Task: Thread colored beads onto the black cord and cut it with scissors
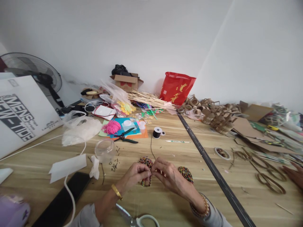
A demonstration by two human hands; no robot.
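My left hand [137,175], with a gold bracelet at the wrist, is closed in a pinch at a multicoloured bead strand [146,161]. Loops of the strand show above and below the fingertips. My right hand [169,175] pinches right beside it, nearly touching the left fingertips. A thin black cord [151,146] runs from a white-ended spool [157,132] down to the right fingers. What lies exactly between the fingertips is too small to see. A second coiled bead strand [186,174] lies just beyond the right hand. Light-handled scissors [138,220] rest between my forearms.
Black-handled pliers [124,137] and pink yarn [112,127] lie on coloured sheets. A clear cup [104,150] stands left, near a dark phone-like slab [63,201]. A black strip [210,164] crosses the table. At the right edge, another person's hand [294,175] rests near brown loops [267,170].
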